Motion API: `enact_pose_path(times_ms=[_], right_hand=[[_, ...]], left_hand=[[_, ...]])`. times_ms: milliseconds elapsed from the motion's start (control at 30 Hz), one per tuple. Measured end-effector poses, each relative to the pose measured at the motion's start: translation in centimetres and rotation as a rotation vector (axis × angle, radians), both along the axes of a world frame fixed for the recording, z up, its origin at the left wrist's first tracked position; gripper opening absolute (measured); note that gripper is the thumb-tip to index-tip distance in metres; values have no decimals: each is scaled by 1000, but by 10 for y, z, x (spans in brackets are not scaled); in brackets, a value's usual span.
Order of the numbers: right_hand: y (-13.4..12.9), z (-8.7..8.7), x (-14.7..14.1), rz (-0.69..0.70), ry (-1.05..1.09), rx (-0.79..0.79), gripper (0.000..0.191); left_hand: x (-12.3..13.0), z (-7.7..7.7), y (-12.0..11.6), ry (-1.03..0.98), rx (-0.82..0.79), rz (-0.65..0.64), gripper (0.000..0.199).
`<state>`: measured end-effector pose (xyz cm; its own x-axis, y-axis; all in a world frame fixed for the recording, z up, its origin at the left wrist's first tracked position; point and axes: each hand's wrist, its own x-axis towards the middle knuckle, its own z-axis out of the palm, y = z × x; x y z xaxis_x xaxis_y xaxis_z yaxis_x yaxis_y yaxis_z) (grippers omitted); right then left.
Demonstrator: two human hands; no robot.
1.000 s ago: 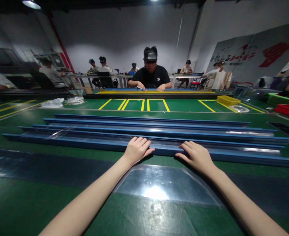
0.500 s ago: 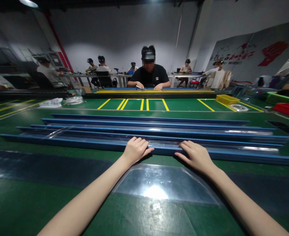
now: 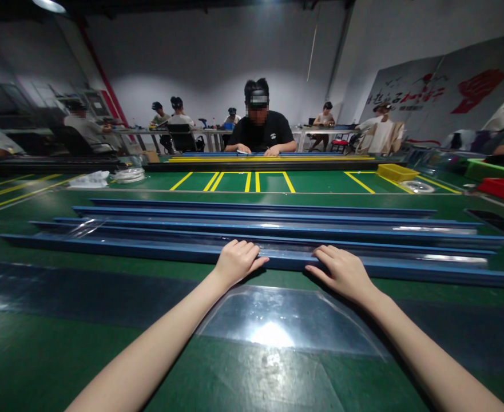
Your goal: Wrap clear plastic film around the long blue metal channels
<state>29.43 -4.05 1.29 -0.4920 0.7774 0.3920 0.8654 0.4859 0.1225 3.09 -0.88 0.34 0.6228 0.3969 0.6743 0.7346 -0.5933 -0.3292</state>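
Several long blue channels lie side by side across the green table [image 3: 166, 366]. My left hand [image 3: 238, 263] grips the near edge of the nearest blue channel [image 3: 149, 252], fingers over the rim and thumb along its front. Further right, my right hand [image 3: 341, 269] holds the same channel in a like way, its fingertips inside. Clear film [image 3: 86, 227] crosses the channels at the left. Beneath my forearms a long transparent sheet [image 3: 290, 315] lies flat, shining under the light.
Beyond the channels, yellow tape lines mark the table. A yellow tray [image 3: 395, 173], a red tray [image 3: 503, 190] and a green tray [image 3: 496, 171] stand at the right. White coils [image 3: 128, 175] lie back left. A person [image 3: 260, 129] works opposite; others sit behind.
The clear film across the channels at the left has shifted slightly left. Both my hands stay in place on the nearest channel. The person opposite has moved slightly.
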Motion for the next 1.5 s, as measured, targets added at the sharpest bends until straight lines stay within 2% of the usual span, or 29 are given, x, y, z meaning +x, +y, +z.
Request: enact_pose_path(times_ms=[933, 1300, 1500], right_hand=[[0, -1, 0, -13, -24, -4, 34], [0, 0, 0, -13, -21, -12, 35], [0, 2, 0, 4, 77, -80, 32]], left_hand=[[-1, -2, 1, -8, -7, -10, 38], [-1, -2, 1, 10, -59, 10, 38], [-1, -2, 0, -16, -77, 14, 36]])
